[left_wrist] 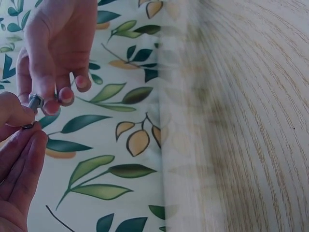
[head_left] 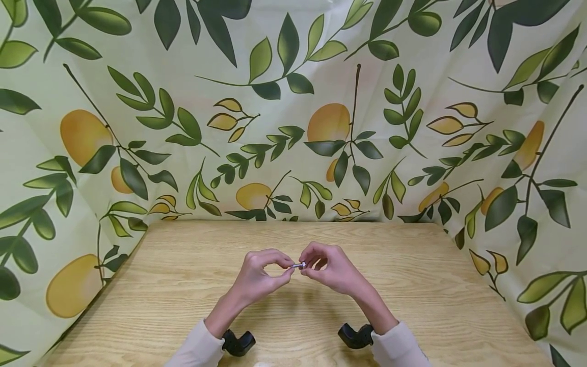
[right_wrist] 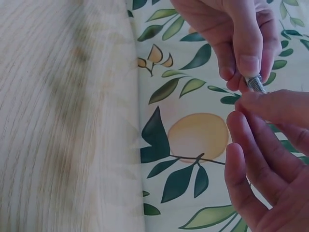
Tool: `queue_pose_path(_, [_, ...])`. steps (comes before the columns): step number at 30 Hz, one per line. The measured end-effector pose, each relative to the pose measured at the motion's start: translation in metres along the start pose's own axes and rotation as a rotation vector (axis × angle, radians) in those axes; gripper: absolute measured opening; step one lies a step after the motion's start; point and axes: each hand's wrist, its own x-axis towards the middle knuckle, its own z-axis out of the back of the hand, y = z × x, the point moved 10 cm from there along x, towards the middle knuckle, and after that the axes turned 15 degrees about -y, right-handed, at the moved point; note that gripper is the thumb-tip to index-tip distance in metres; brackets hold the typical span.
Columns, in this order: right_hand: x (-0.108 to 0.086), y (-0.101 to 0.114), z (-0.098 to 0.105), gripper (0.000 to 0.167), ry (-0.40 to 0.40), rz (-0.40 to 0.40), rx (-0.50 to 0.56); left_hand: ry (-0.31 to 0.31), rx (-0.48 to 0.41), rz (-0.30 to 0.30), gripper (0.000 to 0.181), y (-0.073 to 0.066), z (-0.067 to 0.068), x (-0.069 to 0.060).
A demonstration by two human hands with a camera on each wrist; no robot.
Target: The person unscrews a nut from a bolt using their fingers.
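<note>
The left hand (head_left: 262, 271) and right hand (head_left: 334, 267) pinch opposite ends of a small, silvery, threaded metal bolt (head_left: 298, 265); uneven pressure could make it slip.

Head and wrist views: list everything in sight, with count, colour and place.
Table: 1, light wood-grained, across the lower part of the head view.
Patterned covering: sheet count unclear, pale with green leaves and orange fruit, behind the table and at both sides.
Bolt: 1, silvery, threaded, held over the table; whether a separate nut sits on it is too small to tell.
Wrist devices: 2, black, one beside each wrist.
Sleeves: 2, off-white, at the bottom edge of the head view.
Left hand: 1, bare, pinching one end of the bolt.
Right hand: 1, bare, pinching the other end.
</note>
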Motion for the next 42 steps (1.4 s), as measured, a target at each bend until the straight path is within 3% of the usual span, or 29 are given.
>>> queue_pose_path(7, [-0.0004,-0.0066,-0.0009,0.015,0.039,-0.074,-0.005,-0.025,0.004,-0.057,0.019,-0.0061,0.0014,0.0017])
queue_pose_path(13, [0.0,-0.0041,-0.0011,0.005,0.022,-0.026,-0.003,-0.024,-0.001,-0.048,0.02,-0.0057,0.002,0.0022])
queue_pose_path(19, [0.0004,0.0005,-0.0007,0.014,0.004,0.02,0.023,-0.01,-0.002,-0.021,0.006,-0.0006,0.0009,0.0004])
queue_pose_path(25, [0.0,-0.0056,-0.0004,0.02,0.028,-0.05,-0.003,-0.017,0.001,-0.028,0.014,-0.0015,0.0011,0.0005])
queue_pose_path(29, [-0.0008,-0.0077,-0.001,0.012,0.048,-0.074,-0.029,-0.018,-0.007,-0.039,0.017,-0.0032,0.0009,0.0006])
queue_pose_path(37, [-0.0008,-0.0018,-0.0001,0.006,0.018,-0.006,-0.008,-0.015,-0.002,-0.024,0.018,-0.0023,0.0011,0.0006])
queue_pose_path(42, [-0.0002,0.0022,-0.0006,0.013,0.011,0.031,0.016,-0.01,-0.012,-0.026,0.005,-0.0013,0.0009,0.0005])
